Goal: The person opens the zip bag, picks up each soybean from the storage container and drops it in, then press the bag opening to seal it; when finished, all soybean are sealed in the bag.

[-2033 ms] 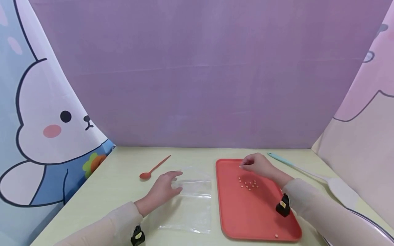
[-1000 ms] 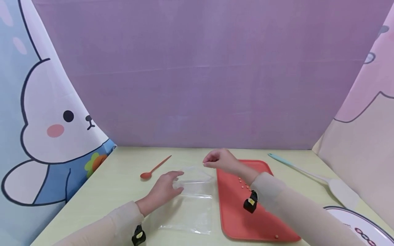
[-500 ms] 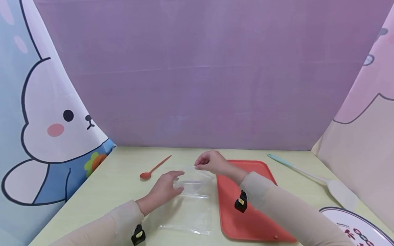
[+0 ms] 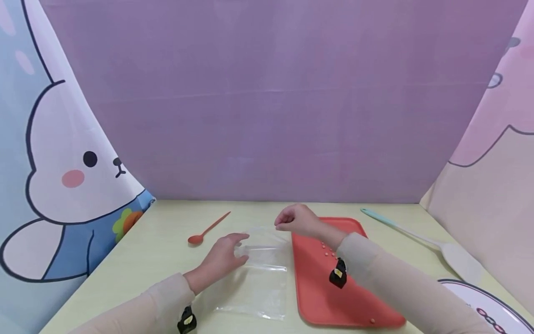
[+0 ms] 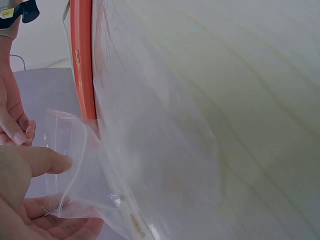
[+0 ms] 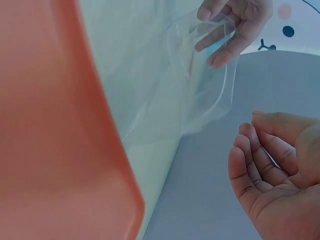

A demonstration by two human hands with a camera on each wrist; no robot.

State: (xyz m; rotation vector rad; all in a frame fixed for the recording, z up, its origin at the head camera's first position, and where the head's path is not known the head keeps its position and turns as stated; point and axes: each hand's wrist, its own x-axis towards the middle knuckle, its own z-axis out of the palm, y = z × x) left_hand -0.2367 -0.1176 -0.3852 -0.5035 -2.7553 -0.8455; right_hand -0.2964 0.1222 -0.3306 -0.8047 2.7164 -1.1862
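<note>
In the head view a clear plastic zip bag [image 4: 263, 287] lies on the table, its mouth end raised. My left hand [image 4: 223, 257] holds that mouth, thumb on one side and fingers on the other; the left wrist view shows the bag [image 5: 82, 165] standing apart there. Small tan shapes show low against its film. My right hand [image 4: 302, 220] hovers just right of the mouth, over the red tray's [image 4: 333, 306] left edge. In the right wrist view its fingers are curled, thumb tip near the index, with nothing visible between them. Several small beads [image 4: 327, 254] lie on the tray, partly hidden by the right forearm.
A red spoon [image 4: 196, 239] lies left of the bag. To the tray's right is a long white spatula [image 4: 460, 262] with a teal handle. A white plate [image 4: 463, 294] with a dark rim stands at front right. One bead [image 4: 372, 321] sits near the tray's front edge.
My right hand has gone from above the tray's beads leftward to the bag's mouth, a pale speck at its fingertips, then back slightly right. The left hand has stayed at the bag.
</note>
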